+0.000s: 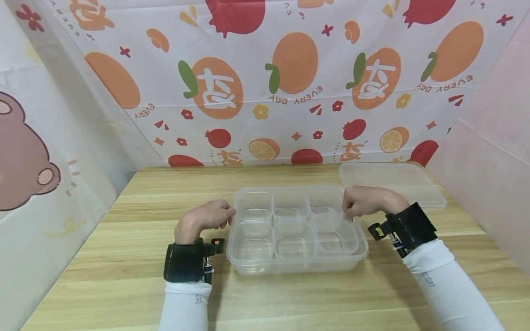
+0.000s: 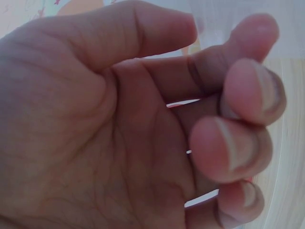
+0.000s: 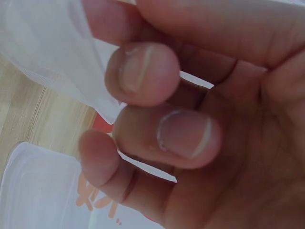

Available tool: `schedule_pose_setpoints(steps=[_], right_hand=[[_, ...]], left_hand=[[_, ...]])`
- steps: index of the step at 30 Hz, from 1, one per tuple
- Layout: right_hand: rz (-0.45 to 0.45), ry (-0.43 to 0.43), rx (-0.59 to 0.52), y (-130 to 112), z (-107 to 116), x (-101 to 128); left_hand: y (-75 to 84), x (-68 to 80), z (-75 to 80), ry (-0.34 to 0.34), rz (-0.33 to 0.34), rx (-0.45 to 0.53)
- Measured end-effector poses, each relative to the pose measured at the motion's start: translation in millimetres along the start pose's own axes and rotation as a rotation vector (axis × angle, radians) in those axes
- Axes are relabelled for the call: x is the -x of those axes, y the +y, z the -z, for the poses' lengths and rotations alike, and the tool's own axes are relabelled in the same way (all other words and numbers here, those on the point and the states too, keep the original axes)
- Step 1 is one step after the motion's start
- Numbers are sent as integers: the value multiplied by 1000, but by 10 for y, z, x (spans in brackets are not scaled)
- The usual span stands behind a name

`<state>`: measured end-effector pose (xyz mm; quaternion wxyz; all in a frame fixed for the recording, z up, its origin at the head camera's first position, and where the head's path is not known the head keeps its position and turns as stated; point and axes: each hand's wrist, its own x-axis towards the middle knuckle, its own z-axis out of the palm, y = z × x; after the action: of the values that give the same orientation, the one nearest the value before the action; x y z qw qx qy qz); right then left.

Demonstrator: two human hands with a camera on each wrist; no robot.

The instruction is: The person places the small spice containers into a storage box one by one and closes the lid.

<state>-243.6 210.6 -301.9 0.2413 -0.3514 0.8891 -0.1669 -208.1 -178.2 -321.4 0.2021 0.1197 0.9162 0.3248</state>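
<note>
A clear plastic container (image 1: 298,267) stands on the wooden table (image 1: 124,257), with several small clear cups inside it. My left hand (image 1: 225,218) lies beside the container's left rim. In the left wrist view its fingers (image 2: 233,148) curl toward the palm and hold nothing. My right hand (image 1: 347,212) is over the container's far right corner. It pinches the rim of the small clear cup (image 1: 333,234) there. In the right wrist view the cup's clear wall (image 3: 52,43) lies against the curled fingers (image 3: 181,138).
A flat clear lid (image 1: 393,181) lies on the table at the back right, also low on the left as the lid (image 3: 33,191) in the right wrist view. Patterned cloth walls (image 1: 265,82) close in the back and both sides.
</note>
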Motion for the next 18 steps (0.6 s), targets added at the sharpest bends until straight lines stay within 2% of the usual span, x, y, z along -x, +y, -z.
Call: schedule_pose_setpoints(steps=[9, 13, 18], right_hand=[[32, 10, 39, -14, -22, -11], [20, 12, 49, -25, -29, -15], [-12, 18, 48, -38, -42, -18]], left_hand=[[2, 0, -10, 7, 11, -4], [5, 1, -14, 17, 33, -18], [2, -6, -16, 17, 26, -25]])
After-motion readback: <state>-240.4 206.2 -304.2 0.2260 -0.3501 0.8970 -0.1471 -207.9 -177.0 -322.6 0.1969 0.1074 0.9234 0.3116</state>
